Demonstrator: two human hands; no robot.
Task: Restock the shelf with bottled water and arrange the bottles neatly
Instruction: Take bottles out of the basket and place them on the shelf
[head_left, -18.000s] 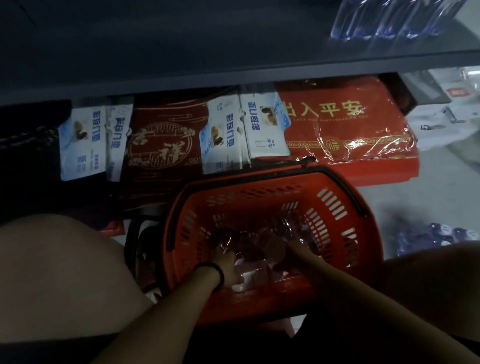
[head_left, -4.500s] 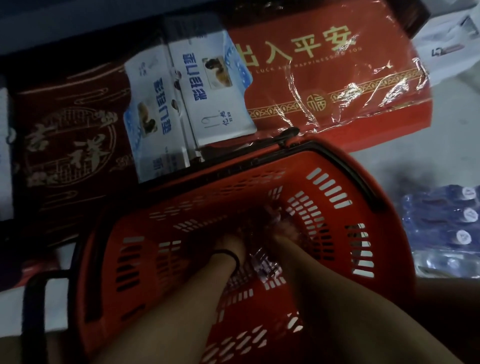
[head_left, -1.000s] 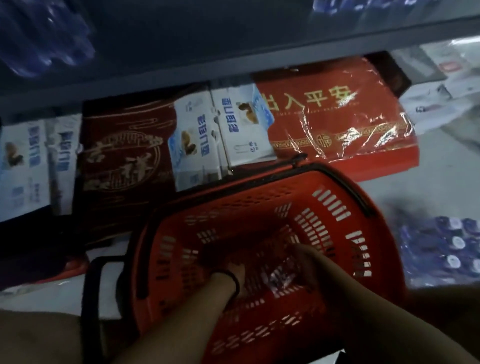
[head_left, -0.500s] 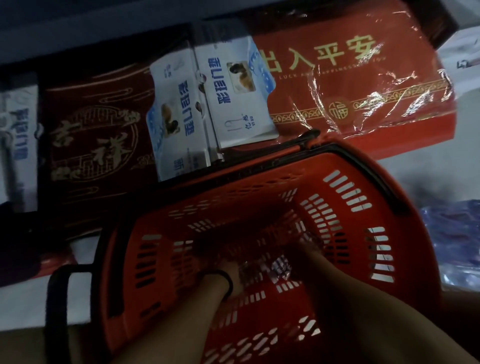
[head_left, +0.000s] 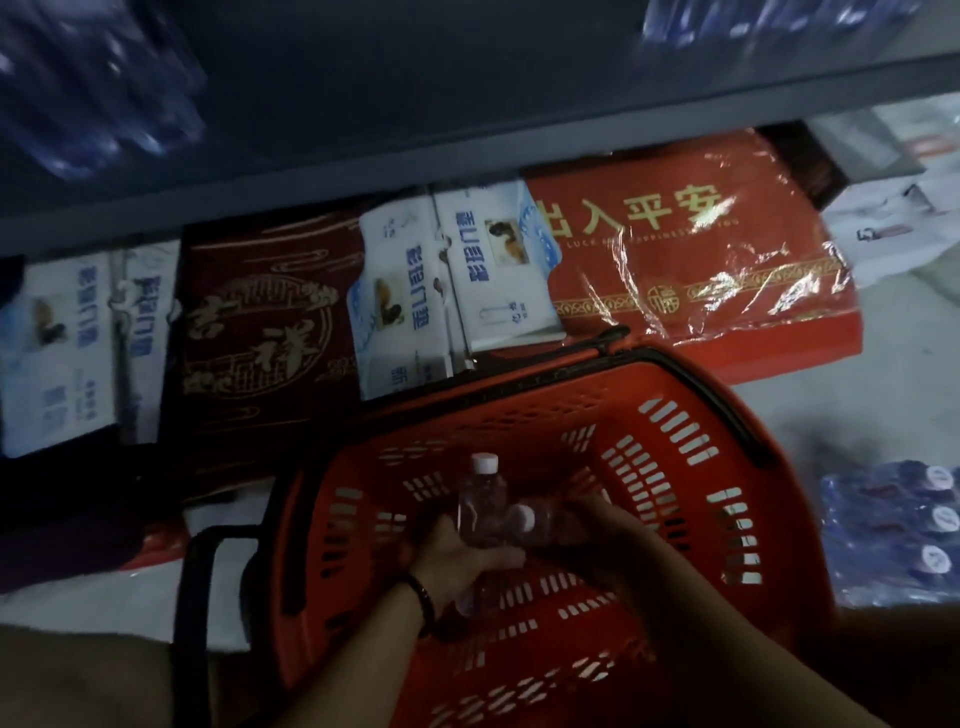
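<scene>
**Two Bottles Held in the Red Basket**

Both hands are down inside the red basket (head_left: 675, 447). It sits on the floor (head_left: 909, 374), close to the person. The left hand (head_left: 457, 553) has its fingers curled round the first bottle (head_left: 482, 499). This bottle is clear with a white cap, and the cap points to the far side. A black wristband (head_left: 422, 597) is on that wrist.

The right hand (head_left: 608, 535) is curled over the second bottle (head_left: 545, 525). That bottle lies on its side, and its white cap points left. The two bottles touch each other in the middle of the basket. It is dim there, so the right fingers are hard to see one by one.

On the far side of the basket is the dark shelf (head_left: 467, 156). Blurry blue bottles (head_left: 93, 88) are on it at the far left. Under the shelf lie a red mat (head_left: 701, 291) with gold letters, a dark red mat (head_left: 260, 332), and white and blue packs (head_left: 467, 280). On the floor at the right is a pack of bottles (head_left: 893, 535) in blue wrap.
</scene>
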